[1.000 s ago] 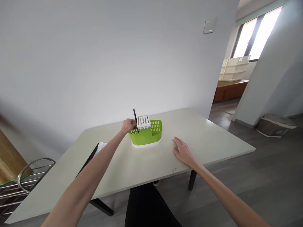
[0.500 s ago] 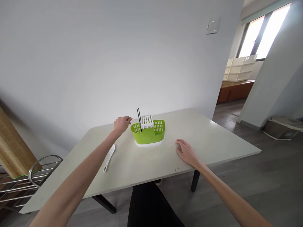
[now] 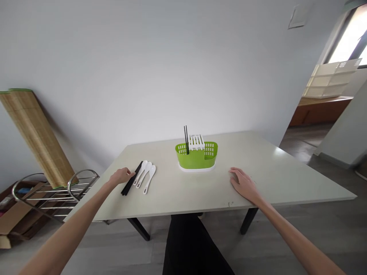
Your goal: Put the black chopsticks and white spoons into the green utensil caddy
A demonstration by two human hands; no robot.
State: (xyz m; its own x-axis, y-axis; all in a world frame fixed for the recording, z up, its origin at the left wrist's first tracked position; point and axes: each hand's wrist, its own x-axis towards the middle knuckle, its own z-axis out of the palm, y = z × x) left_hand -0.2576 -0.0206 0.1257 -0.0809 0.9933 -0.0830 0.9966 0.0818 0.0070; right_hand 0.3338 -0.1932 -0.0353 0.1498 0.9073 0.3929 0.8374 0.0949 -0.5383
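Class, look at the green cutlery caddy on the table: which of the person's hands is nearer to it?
The right hand, flat on the table just right of the green cutlery caddy. The left hand is farther left, at the black chopsticks.

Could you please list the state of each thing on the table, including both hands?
Green plastic cutlery caddy: upright.
Black chopsticks in caddy: standing upright.
Black chopsticks on table: lying flat, left hand touching them.
Three white plastic spoons: lying side by side.
Right hand: flat on the pale table, empty.
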